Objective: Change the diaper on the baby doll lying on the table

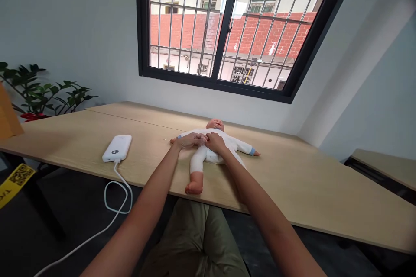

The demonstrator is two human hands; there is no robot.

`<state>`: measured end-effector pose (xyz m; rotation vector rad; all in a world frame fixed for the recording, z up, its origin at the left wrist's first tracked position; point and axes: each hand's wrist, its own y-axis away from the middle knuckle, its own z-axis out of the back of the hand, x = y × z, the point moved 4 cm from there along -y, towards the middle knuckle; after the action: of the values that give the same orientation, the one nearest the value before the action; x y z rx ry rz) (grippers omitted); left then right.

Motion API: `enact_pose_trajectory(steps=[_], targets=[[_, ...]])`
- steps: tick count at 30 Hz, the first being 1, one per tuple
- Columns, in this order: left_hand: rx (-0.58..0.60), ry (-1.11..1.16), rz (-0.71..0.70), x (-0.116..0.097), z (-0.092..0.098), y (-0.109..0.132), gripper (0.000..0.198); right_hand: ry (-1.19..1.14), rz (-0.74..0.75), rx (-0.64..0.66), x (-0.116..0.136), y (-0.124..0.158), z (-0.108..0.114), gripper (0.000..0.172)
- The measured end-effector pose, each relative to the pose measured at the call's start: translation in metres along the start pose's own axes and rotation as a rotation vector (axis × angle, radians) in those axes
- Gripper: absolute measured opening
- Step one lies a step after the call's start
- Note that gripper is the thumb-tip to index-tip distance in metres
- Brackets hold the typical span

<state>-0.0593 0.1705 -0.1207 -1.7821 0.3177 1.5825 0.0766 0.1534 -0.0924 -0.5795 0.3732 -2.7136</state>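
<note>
One doll (pixel 230 140) lay face up on the worktop (pixel 325 190), straight ahead of the person; taking it as the clock's hub, its one head (pixel 216 124) was at twelve. Two hands met over its belly: the left hand (pixel 191 140) came in from seven o'clock, the right hand (pixel 216 142) from five. The fingers were bent and close together at the white suit (pixel 196 161), but whether they pinched the cloth or merely rested there could not be told, since they covered that spot. Two blue cuffs showed, at nine and just past three. Only one leg could be seen, its bare foot (pixel 194 187) at seven; the other was mostly hidden by the right forearm (pixel 256 194). One power bank (pixel 117 148) lay at nine, with one cable (pixel 125 177) plugged into it, looping below the worktop's edge and cut off at the bottom of the view. Farther out, between nine and ten, were one plant (pixel 48 97), its pot mostly hidden, and one orange thing (pixel 8 114), cut off and hard to identify. One yellow label (pixel 16 184), also cut off, showed towards eight, its lettering unclear. One barred window (pixel 222 21) stood at twelve; another table (pixel 386 166), partly out of view, was at three.
</note>
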Motion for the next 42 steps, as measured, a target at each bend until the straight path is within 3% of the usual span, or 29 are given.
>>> enact_pose_trajectory(steps=[3,8,13,18,22,31,36,42], targets=[[-0.016,-0.031,0.002,0.001,-0.009,-0.004,0.028,-0.158,-0.039,0.019,-0.010,-0.004,-0.001,0.008],[-0.116,-0.037,-0.020,0.008,-0.016,-0.012,0.032,-0.555,-0.071,0.079,-0.027,0.004,0.012,0.033],[-0.229,-0.017,-0.037,0.012,-0.012,-0.016,0.038,-0.815,-0.030,0.078,-0.025,0.016,0.023,0.021],[-0.311,0.018,-0.054,0.019,-0.011,-0.017,0.053,-0.949,-0.089,0.037,-0.023,0.018,0.016,0.033],[-0.325,-0.006,-0.041,0.020,-0.012,-0.016,0.062,-1.015,-0.182,-0.013,-0.029,0.019,0.016,0.033],[-0.347,-0.163,-0.016,0.010,-0.017,-0.011,0.040,-0.960,-0.280,-0.138,-0.038,0.020,0.018,0.025],[-0.399,-0.242,-0.007,0.010,-0.018,-0.011,0.031,-0.900,-0.275,-0.154,-0.032,0.024,0.017,0.030],[-0.372,-0.303,0.015,0.002,-0.020,-0.007,0.023,-0.931,-0.299,-0.131,-0.031,0.028,0.026,0.028]])
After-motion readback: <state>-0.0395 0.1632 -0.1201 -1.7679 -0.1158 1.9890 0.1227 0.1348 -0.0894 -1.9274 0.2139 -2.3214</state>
